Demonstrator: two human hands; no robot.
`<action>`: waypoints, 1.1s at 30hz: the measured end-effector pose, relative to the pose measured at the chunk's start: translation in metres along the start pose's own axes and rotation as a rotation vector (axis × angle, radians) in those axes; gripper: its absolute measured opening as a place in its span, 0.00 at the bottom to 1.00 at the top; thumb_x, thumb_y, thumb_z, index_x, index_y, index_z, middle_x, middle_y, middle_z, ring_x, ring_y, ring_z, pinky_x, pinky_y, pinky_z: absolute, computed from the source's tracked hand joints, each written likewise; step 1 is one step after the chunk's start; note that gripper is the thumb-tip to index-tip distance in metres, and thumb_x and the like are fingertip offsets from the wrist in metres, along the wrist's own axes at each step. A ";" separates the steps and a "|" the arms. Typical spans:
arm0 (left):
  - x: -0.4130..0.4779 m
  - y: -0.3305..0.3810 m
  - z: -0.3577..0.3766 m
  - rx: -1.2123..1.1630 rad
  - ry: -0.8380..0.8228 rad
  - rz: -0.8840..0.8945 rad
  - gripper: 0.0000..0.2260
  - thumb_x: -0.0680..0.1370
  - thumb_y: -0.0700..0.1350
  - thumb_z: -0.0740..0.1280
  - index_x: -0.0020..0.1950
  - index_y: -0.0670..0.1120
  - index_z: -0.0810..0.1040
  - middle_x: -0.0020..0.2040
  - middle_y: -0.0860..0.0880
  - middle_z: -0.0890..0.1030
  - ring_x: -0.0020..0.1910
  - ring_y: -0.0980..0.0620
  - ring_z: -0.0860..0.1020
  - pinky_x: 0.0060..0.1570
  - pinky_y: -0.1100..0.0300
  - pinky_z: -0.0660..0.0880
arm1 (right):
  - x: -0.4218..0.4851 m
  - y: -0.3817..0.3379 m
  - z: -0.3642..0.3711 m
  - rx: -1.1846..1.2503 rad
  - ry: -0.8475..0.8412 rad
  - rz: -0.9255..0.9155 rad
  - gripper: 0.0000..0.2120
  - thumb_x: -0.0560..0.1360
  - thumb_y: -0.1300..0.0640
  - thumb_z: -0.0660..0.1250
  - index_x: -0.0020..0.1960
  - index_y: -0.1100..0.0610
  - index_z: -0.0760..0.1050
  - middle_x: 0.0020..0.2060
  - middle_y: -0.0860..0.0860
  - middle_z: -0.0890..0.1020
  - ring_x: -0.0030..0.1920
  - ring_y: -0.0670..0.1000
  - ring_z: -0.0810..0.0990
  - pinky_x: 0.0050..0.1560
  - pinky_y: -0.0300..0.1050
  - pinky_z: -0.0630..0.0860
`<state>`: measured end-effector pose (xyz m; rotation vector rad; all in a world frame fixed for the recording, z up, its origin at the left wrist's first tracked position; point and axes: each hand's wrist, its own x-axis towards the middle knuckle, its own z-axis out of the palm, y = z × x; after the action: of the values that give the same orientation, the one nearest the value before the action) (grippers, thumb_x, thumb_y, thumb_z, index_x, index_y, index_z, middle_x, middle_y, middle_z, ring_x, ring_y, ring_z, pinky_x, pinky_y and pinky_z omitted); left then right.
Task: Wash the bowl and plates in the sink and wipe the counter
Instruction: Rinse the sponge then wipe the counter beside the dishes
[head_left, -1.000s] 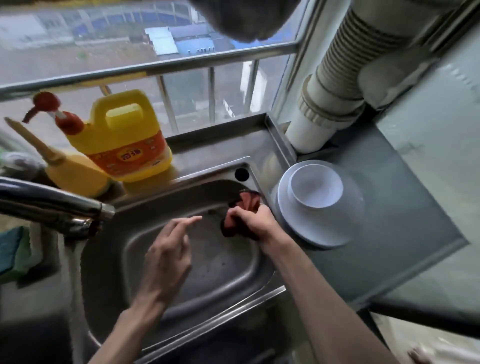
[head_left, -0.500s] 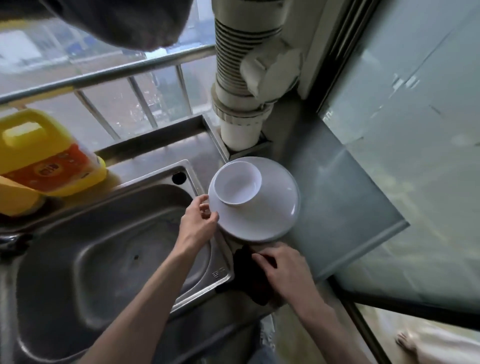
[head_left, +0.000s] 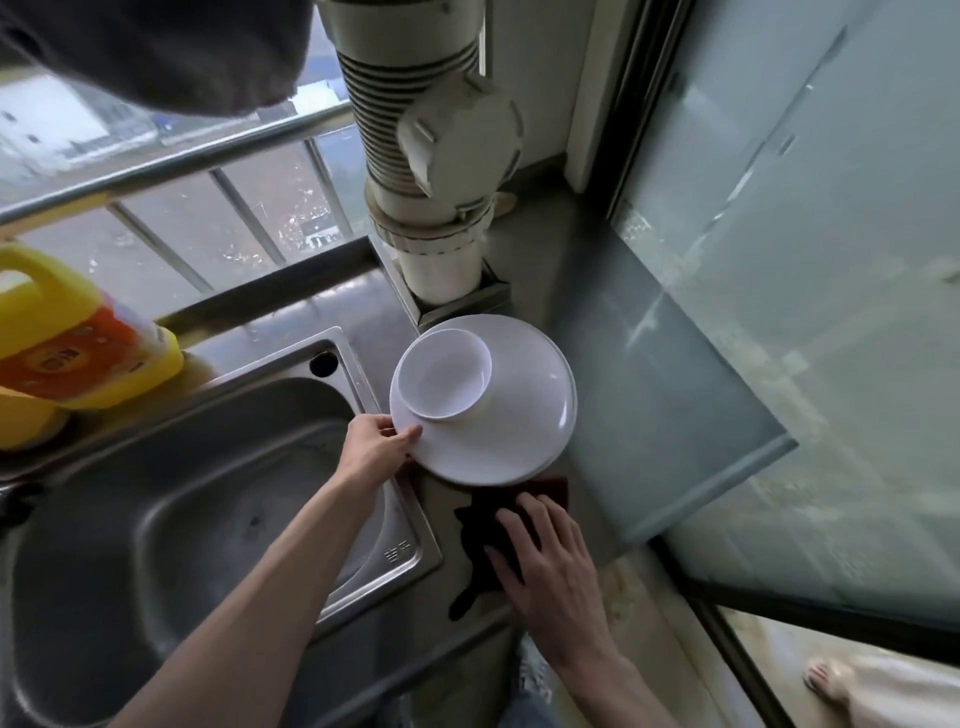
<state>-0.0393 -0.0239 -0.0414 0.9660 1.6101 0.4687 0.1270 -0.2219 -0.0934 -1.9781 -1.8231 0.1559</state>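
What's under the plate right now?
The dark red cloth lies under the plate at its near rim, pressed by the right hand. Its extent and the counter beneath are covered.

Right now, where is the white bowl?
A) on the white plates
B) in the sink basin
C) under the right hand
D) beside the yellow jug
A: the bowl sits on the plates, whose edge the left hand grips, right of the sink.

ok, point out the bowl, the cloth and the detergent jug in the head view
bowl (head_left: 441, 382), head view, on its inner floor.
cloth (head_left: 479, 527), head view, on its uncovered left fold.
detergent jug (head_left: 62, 358), head view, on its orange label.
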 end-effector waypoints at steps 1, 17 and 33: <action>-0.002 0.000 0.006 -0.013 -0.023 -0.001 0.07 0.80 0.36 0.70 0.43 0.41 0.83 0.43 0.42 0.86 0.42 0.47 0.82 0.52 0.47 0.82 | 0.001 0.001 0.002 -0.001 -0.001 -0.002 0.17 0.80 0.46 0.65 0.64 0.52 0.78 0.65 0.53 0.79 0.66 0.57 0.74 0.67 0.50 0.71; -0.020 0.006 0.029 -0.266 -0.110 0.081 0.08 0.82 0.31 0.63 0.54 0.41 0.81 0.42 0.48 0.87 0.39 0.52 0.86 0.36 0.56 0.84 | 0.006 0.024 0.008 -0.096 -0.107 -0.083 0.26 0.83 0.46 0.62 0.79 0.50 0.68 0.75 0.51 0.73 0.75 0.54 0.71 0.76 0.52 0.65; -0.042 -0.009 -0.074 -0.311 0.004 0.068 0.11 0.83 0.34 0.64 0.65 0.38 0.78 0.54 0.39 0.85 0.44 0.48 0.86 0.40 0.57 0.84 | 0.159 0.079 0.008 -0.135 -0.291 0.367 0.29 0.86 0.44 0.40 0.84 0.50 0.38 0.84 0.53 0.43 0.84 0.51 0.40 0.82 0.53 0.35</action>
<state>-0.1109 -0.0485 -0.0018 0.7851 1.4582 0.7441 0.2162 -0.0686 -0.0979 -2.4827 -1.6510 0.4658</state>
